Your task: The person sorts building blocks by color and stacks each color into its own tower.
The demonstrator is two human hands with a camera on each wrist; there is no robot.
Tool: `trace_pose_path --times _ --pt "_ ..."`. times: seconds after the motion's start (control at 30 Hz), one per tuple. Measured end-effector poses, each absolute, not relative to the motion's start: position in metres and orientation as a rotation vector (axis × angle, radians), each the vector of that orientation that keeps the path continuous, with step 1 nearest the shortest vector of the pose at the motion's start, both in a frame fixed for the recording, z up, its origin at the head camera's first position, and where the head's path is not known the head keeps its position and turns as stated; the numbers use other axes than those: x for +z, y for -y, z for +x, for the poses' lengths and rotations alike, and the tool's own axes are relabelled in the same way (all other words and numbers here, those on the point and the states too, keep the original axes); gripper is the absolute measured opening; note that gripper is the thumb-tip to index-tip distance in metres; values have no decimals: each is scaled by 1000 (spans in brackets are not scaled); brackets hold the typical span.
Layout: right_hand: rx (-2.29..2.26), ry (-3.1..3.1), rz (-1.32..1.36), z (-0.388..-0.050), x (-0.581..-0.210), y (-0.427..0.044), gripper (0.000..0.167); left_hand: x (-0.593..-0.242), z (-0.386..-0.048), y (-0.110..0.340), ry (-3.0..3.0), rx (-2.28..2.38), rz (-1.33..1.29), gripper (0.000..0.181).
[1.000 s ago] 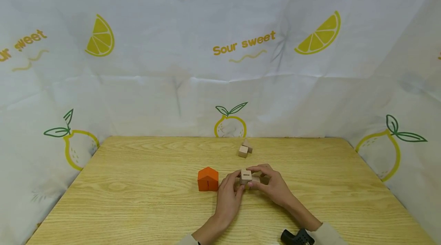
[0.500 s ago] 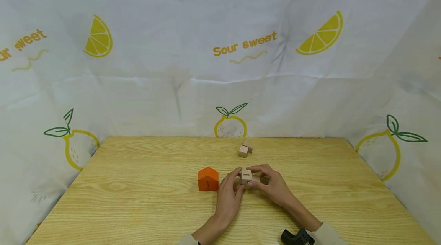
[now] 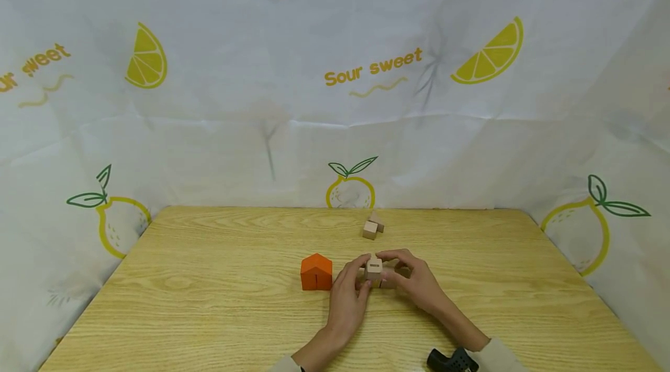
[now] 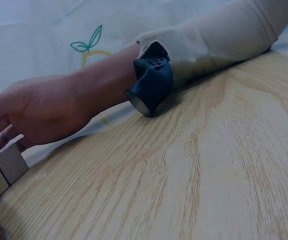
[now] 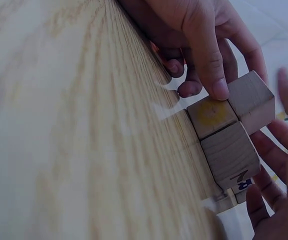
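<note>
Small wooden cubes stand together in the middle of the table. In the head view a cube with a dark slot-like mark (image 3: 374, 268) sits on top of the others. My left hand (image 3: 348, 297) pinches the stack from the left; in the right wrist view its thumb presses a yellow-marked cube (image 5: 212, 116) below the upper cube (image 5: 252, 99). Beside that stands another cube (image 5: 231, 154) with a brown mark, and a blue-lettered block (image 5: 243, 186) is partly hidden behind it. My right hand (image 3: 419, 286) is at the right side, fingers spread around the cubes, its thumb off the upper cube.
An orange house-shaped block (image 3: 316, 272) stands just left of my left hand. Several plain wooden blocks (image 3: 370, 230) lie farther back. A black device (image 3: 452, 360) is by my right sleeve. A lemon-print cloth (image 3: 235, 151) hangs behind the wood-grain table (image 3: 220, 314).
My right thumb has drawn back from the upper cube to the right, uncovering more of the lower cube. My left hand stays almost still.
</note>
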State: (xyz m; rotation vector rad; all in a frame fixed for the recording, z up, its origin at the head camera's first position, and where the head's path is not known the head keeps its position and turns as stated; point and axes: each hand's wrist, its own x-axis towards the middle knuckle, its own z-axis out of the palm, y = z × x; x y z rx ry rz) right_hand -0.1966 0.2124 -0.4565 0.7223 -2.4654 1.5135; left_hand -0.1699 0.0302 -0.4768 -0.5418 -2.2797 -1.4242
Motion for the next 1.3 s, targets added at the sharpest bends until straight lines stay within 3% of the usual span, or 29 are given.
trace_pose_path --times 0.2,0.5,1.3 --pt "1604 2370 582 -207 -458 -215 24 -477 -170 -30 2279 -1422 -549 54" --pt "1523 2420 358 -230 -462 -219 33 -478 -170 -30 2252 -1411 -562 54" --pt "1335 2537 492 -264 -465 -203 44 -478 -171 -30 2287 -1422 -540 54"
